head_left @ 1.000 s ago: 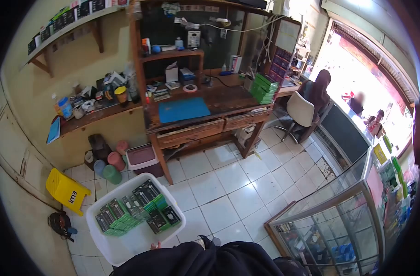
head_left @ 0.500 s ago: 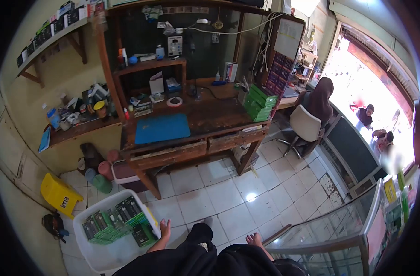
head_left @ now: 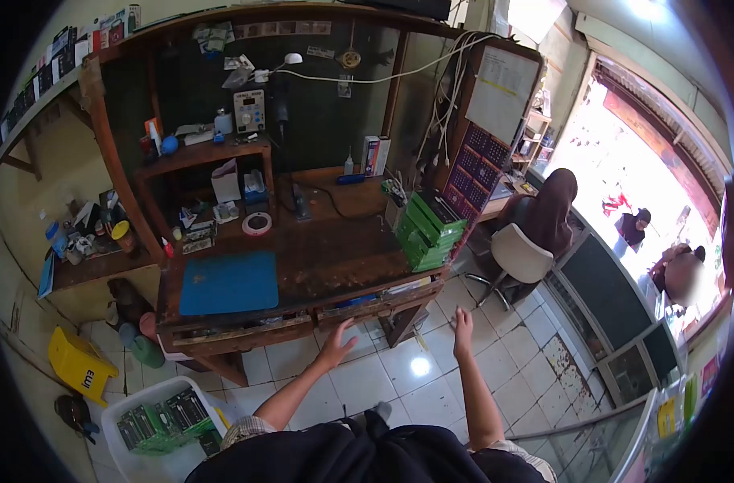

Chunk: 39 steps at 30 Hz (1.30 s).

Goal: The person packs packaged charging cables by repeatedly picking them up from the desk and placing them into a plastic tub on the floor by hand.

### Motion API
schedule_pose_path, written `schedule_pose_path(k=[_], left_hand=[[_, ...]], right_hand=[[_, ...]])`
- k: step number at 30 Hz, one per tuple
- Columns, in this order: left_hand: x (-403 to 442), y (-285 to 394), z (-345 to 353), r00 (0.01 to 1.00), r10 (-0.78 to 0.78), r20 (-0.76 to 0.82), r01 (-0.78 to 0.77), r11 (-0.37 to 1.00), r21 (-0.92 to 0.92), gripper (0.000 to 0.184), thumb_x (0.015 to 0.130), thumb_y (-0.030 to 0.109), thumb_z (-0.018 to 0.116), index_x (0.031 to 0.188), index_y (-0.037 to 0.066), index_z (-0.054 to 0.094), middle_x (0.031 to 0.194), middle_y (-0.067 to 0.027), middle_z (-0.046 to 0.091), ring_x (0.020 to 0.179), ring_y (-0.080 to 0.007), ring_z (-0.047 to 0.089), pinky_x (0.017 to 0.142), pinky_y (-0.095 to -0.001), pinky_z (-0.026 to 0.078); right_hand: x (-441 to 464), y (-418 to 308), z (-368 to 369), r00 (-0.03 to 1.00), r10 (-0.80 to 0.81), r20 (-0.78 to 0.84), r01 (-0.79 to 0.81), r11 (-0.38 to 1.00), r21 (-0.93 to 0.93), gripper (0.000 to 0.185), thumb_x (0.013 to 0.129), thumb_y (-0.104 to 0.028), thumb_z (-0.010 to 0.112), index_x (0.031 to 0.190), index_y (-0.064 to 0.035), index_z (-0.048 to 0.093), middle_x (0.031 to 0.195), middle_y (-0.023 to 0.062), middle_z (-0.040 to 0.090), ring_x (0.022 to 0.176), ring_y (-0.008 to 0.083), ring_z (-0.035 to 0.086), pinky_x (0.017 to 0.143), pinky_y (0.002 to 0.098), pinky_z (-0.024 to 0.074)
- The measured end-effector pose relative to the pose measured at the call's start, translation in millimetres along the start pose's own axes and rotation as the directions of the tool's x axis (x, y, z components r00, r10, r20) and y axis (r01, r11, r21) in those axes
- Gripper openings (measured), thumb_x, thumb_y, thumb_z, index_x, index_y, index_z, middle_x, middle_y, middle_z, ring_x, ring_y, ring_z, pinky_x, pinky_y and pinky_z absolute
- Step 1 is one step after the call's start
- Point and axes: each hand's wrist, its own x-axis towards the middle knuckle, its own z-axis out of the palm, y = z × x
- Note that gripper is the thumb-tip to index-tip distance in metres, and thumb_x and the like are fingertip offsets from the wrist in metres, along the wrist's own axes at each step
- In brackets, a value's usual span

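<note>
My left hand [head_left: 333,348] reaches forward in the air before the front edge of the wooden desk [head_left: 335,262], thumb and fingers apart, holding nothing. Off to the right, my right hand [head_left: 463,328] is raised above the tiled floor with its fingers stretched out, also holding nothing. On the desk's right end, nearest to both hands, stands a stack of green boxes [head_left: 423,241]. A blue mat [head_left: 228,283] lies flat on the desk's left part. Down at the lower left, a white tub [head_left: 113,435] holds several green-and-black boxes [head_left: 162,423].
A person [head_left: 548,205] sits on a white swivel chair [head_left: 521,253] to the right, facing away. Glass display cases [head_left: 600,258] line the right side. A yellow stool [head_left: 81,362] stands at the left wall. A tape roll [head_left: 257,224] lies on the desk.
Both hands have risen and moved forward from beside my body; the left has left the tub's side. My view has shifted closer to the desk, and the tub sits lower in it.
</note>
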Motion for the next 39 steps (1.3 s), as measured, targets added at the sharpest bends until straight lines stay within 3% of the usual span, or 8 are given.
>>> schedule_pose_path(k=[4, 8, 10, 13, 21, 29, 34, 39], left_hand=[[78.1, 76.6, 21.0, 0.993, 0.104, 0.056, -0.090, 0.974, -0.206, 0.046, 0.078, 0.024, 0.051, 0.116, 0.005, 0.034, 0.107, -0.0114, 0.047, 0.100, -0.0176, 0.044, 0.084, -0.0298, 0.035], [166.6, 94.1, 46.4, 0.976, 0.205, -0.067, -0.216, 0.933, -0.288, 0.046, 0.078, 0.023, 0.051, 0.116, 0.005, 0.034, 0.108, -0.0113, 0.045, 0.099, -0.0171, 0.044, 0.081, -0.0298, 0.038], [215.7, 104.7, 58.1, 0.971, 0.169, -0.167, -0.226, 0.873, -0.433, 0.046, 0.078, 0.023, 0.050, 0.117, 0.004, 0.033, 0.110, -0.0122, 0.042, 0.099, -0.0195, 0.044, 0.078, -0.0301, 0.040], [280.8, 103.6, 68.6, 0.967, 0.121, -0.222, -0.191, 0.926, -0.326, 0.051, 0.077, 0.026, 0.051, 0.117, 0.003, 0.030, 0.112, -0.0141, 0.039, 0.098, -0.0220, 0.043, 0.076, -0.0305, 0.041], [366.8, 65.9, 80.6, 0.957, 0.044, -0.287, 0.018, 0.978, 0.209, 0.065, 0.074, 0.036, 0.052, 0.119, -0.003, 0.026, 0.111, -0.0194, 0.043, 0.104, -0.0339, 0.038, 0.088, -0.0358, 0.023], [353.5, 85.1, 81.7, 0.884, 0.083, -0.460, 0.004, 0.983, 0.185, 0.054, 0.072, 0.026, 0.058, 0.115, 0.006, 0.035, 0.104, -0.0136, 0.048, 0.093, -0.0266, 0.043, 0.087, -0.0331, 0.026], [325.5, 130.3, 66.8, 0.859, 0.087, -0.505, -0.357, 0.808, -0.468, 0.047, 0.073, 0.015, 0.058, 0.112, 0.002, 0.035, 0.103, -0.0076, 0.038, 0.095, -0.0172, 0.042, 0.082, -0.0279, 0.034], [269.1, 133.5, 39.1, 0.842, 0.050, -0.537, -0.280, 0.892, -0.356, 0.049, 0.074, 0.013, 0.056, 0.115, 0.003, 0.032, 0.105, -0.0074, 0.039, 0.097, -0.0139, 0.040, 0.083, -0.0260, 0.033]], right_hand=[[74.9, -70.1, 31.5, 0.821, -0.555, 0.136, 0.548, 0.695, -0.465, 0.039, 0.076, -0.026, 0.052, 0.105, -0.0022, 0.043, 0.111, 0.0169, 0.035, 0.101, 0.0285, 0.036, 0.086, 0.0334, 0.0306], [106.3, -133.4, 69.0, 0.658, -0.703, 0.271, 0.722, 0.487, -0.491, 0.046, 0.072, -0.029, 0.057, 0.106, -0.0019, 0.042, 0.112, 0.0208, 0.032, 0.105, 0.0339, 0.030, 0.087, 0.0381, 0.0281], [125.5, -148.4, 79.2, 0.528, -0.728, 0.438, 0.765, 0.182, -0.618, 0.054, 0.068, -0.034, 0.059, 0.107, -0.0011, 0.040, 0.114, 0.0231, 0.028, 0.105, 0.0385, 0.029, 0.088, 0.0430, 0.0265], [150.6, -151.2, 94.8, 0.536, -0.681, 0.500, 0.736, 0.087, -0.671, 0.056, 0.069, -0.036, 0.057, 0.108, -0.0003, 0.038, 0.115, 0.0247, 0.027, 0.102, 0.0390, 0.030, 0.086, 0.0450, 0.0264], [166.4, -137.6, 107.6, 0.605, -0.653, 0.456, 0.697, 0.158, -0.699, 0.058, 0.063, -0.030, 0.060, 0.110, -0.0037, 0.039, 0.114, 0.0242, 0.030, 0.101, 0.0391, 0.029, 0.085, 0.0468, 0.0249], [152.3, -142.3, 101.9, 0.574, -0.674, 0.465, 0.732, 0.169, -0.660, 0.050, 0.062, -0.024, 0.060, 0.107, -0.0106, 0.043, 0.109, 0.0161, 0.033, 0.105, 0.0367, 0.027, 0.086, 0.0487, 0.0204], [138.1, -144.8, 98.3, 0.494, -0.732, 0.469, 0.832, 0.241, -0.500, 0.051, 0.058, -0.016, 0.062, 0.105, -0.0104, 0.044, 0.110, 0.0144, 0.033, 0.108, 0.0352, 0.026, 0.087, 0.0478, 0.0195], [98.4, -141.3, 114.6, 0.355, -0.826, 0.438, 0.930, 0.266, -0.254, 0.055, 0.053, -0.016, 0.065, 0.104, -0.0122, 0.046, 0.111, 0.0127, 0.032, 0.110, 0.0363, 0.024, 0.087, 0.0478, 0.0193]])
